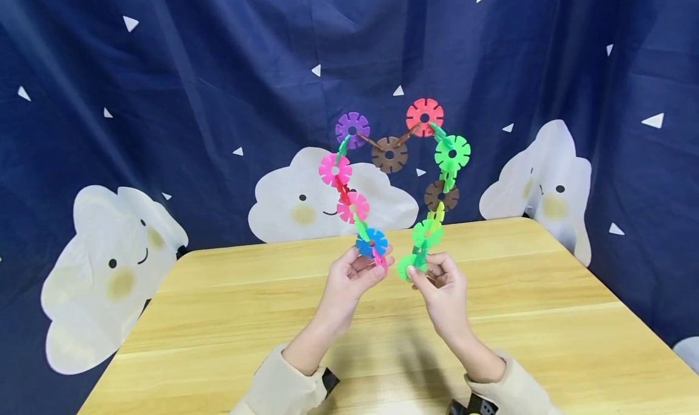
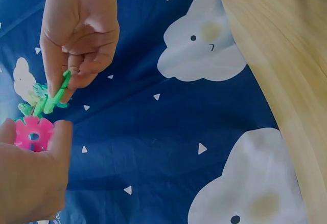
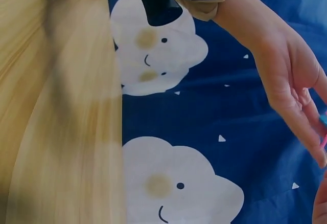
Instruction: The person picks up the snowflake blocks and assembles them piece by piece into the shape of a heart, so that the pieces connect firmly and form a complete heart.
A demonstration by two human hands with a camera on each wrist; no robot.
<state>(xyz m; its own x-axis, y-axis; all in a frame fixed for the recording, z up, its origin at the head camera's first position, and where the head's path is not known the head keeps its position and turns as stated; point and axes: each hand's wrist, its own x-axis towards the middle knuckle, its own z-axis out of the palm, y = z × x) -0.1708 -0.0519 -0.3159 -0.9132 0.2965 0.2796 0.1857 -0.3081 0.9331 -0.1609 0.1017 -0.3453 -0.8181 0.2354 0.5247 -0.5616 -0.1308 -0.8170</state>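
A chain of interlocking notched plastic discs (image 1: 389, 154) is held up in a heart-like outline, with a gap between its two lower ends. My left hand (image 1: 346, 284) pinches the pink disc (image 2: 33, 134) at the left end, just below a blue disc (image 1: 372, 243). At the right end, my right hand (image 1: 446, 290) pinches a green disc (image 1: 406, 267) between thumb and fingers. The upper part carries a purple disc (image 1: 352, 130) and a red disc (image 1: 425, 118). In the right wrist view, only part of the pinched end shows at the right edge.
Below the hands lies a wooden table (image 1: 273, 300) with rounded back corners. Behind it hangs a dark blue curtain (image 1: 218, 69) printed with white triangles and smiling clouds. Black straps (image 1: 480, 404) sit at both sleeve cuffs.
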